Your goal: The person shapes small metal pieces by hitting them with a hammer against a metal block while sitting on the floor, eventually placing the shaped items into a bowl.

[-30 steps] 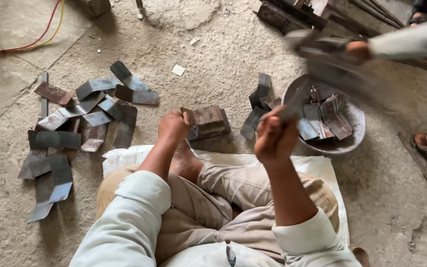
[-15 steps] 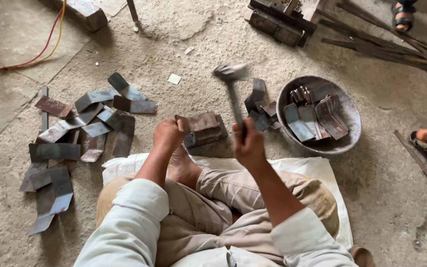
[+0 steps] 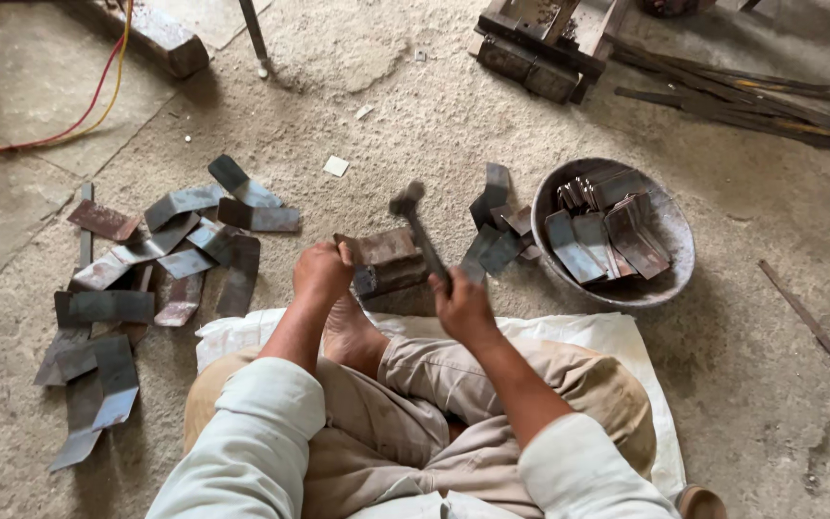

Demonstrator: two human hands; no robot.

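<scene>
I sit cross-legged on a white sack (image 3: 626,346) on a concrete floor. My right hand (image 3: 461,304) grips the handle of a hammer (image 3: 417,223), whose head hangs just above a rusty bent metal piece (image 3: 382,250). That piece lies on a dark metal block (image 3: 398,281) in front of my bare foot (image 3: 350,333). My left hand (image 3: 321,270) holds the metal piece by its left end.
Several bent metal strips (image 3: 160,252) lie scattered on the floor at left. A round metal bowl (image 3: 667,261) at right holds more pieces, with a few others (image 3: 496,229) beside it. Red and yellow cables (image 3: 69,113), a wooden frame (image 3: 548,46) and metal rods (image 3: 751,96) lie farther back.
The hammer was raised high to the right, then swung down; now its head is low, just over the metal piece. My left hand stayed on the piece.
</scene>
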